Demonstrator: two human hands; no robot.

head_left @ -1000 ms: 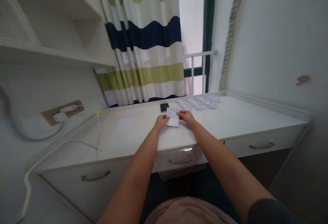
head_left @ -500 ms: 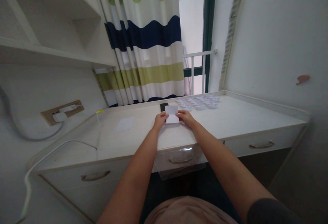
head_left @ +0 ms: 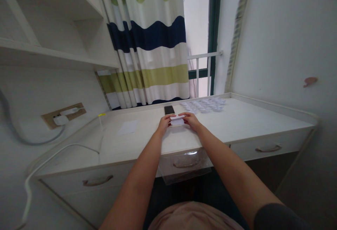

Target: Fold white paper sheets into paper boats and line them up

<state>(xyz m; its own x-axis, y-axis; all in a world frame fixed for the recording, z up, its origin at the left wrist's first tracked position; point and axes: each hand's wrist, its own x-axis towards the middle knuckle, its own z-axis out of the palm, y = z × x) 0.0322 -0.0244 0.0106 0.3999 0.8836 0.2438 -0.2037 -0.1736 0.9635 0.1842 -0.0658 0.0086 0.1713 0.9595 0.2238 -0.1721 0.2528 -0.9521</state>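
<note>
Left hand [head_left: 164,123], right hand [head_left: 192,120]: 1 held paper [head_left: 177,121] | 1 sheet [head_left: 128,127] | 1 phone [head_left: 169,110]

I now hold the white paper [head_left: 177,121] bent across, its visible face shorter. More of the dark flat object [head_left: 169,110] shows.

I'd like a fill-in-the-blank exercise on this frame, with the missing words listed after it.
The left hand and the right hand hold a piece of white ____.
A loose sheet lies on the desk to the ____ of both hands.
The desk front shows ____ drawer handles.
The curtain has stripes of white, green and dark ____.

Missing words: paper; left; three; blue.
</note>
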